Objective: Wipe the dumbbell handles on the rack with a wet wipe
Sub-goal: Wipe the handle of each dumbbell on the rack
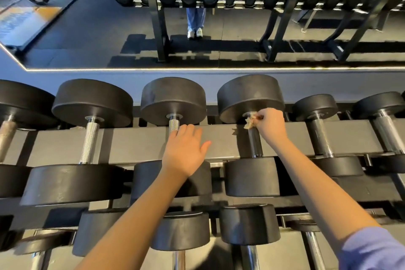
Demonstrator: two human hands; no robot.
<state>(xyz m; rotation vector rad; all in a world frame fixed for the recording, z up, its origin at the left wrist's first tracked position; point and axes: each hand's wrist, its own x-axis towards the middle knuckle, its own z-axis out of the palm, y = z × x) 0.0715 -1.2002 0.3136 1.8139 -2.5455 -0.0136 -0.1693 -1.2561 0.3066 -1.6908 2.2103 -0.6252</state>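
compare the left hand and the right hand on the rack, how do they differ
The left hand is flat with straight fingers and holds nothing; the right hand curls its fingers round a wet wipe. The left hand lies over the rack beam, fingertips at a knurled handle; the right hand sits at the far end of the next handle to the right. Both reach to the same dumbbell row.

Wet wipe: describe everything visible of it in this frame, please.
The wet wipe is a small, crumpled wad, off-white to yellowish, of thin soft material. The right hand pinches it against the far end of a chrome dumbbell handle, just below the far black head. A ragged tuft sticks out to the left of the hand; the rest is hidden inside it. Dampness cannot be judged.
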